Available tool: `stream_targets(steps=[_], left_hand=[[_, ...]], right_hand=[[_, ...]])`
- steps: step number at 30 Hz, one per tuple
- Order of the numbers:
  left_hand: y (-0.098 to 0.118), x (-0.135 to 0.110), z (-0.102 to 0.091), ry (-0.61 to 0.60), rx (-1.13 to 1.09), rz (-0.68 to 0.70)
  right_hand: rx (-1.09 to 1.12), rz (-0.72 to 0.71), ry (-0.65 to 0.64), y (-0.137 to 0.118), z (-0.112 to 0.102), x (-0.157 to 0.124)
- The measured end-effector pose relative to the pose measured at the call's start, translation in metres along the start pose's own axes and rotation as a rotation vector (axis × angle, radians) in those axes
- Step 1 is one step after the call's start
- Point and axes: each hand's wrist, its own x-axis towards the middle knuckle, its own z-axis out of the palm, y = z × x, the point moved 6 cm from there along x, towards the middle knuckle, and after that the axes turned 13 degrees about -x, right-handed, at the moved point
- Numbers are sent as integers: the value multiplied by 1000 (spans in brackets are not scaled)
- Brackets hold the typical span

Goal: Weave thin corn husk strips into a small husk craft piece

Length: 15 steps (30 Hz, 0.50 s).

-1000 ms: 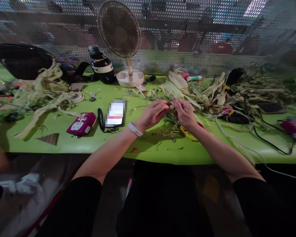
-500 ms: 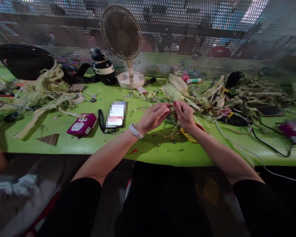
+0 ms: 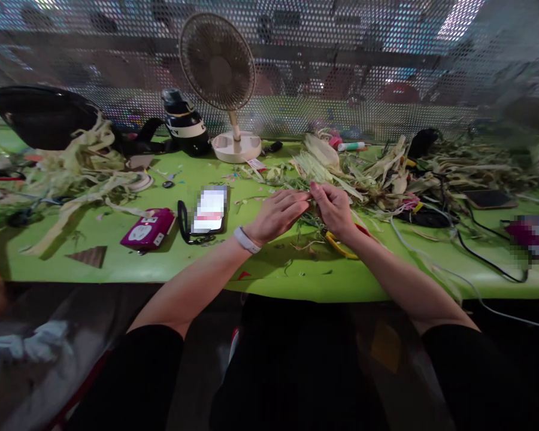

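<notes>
My left hand (image 3: 279, 216), with a pale band on its wrist, is closed, fingertips pressed together against my right hand. My right hand (image 3: 333, 209) is closed too, its thumb up and bent over its fingers. What they pinch between them is too small and covered to make out. Just behind and below the fingers lie green plant scraps (image 3: 309, 219). A pale husk-like bundle (image 3: 318, 160) rests beyond the hands. Under my right wrist a yellow and red curved handle (image 3: 340, 246) shows, the rest of it hidden.
A phone (image 3: 210, 209), a magenta box (image 3: 148, 230), a fan (image 3: 236, 147) and a black bottle (image 3: 186, 129) stand left of my hands on the green table (image 3: 135, 272). Pale dried strips (image 3: 83, 170) heap farther left. Dried stalks (image 3: 471, 161) and a white cable (image 3: 458, 276) lie right.
My hands stay together at nearly the same spot. My left fingers lie flatter and closer together against my right hand. The whole view has shifted slightly.
</notes>
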Motion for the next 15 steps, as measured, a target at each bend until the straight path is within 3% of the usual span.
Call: stream_targets(steps=[7, 10, 15], left_hand=[[2, -2, 1, -65, 116, 44], [5, -1, 0, -48, 143, 90], [0, 5, -3, 47, 84, -82]], right_hand=[[-19, -25, -33, -2, 1, 2], [-76, -44, 24, -1, -2, 1], [-161, -65, 149, 1, -6, 1]])
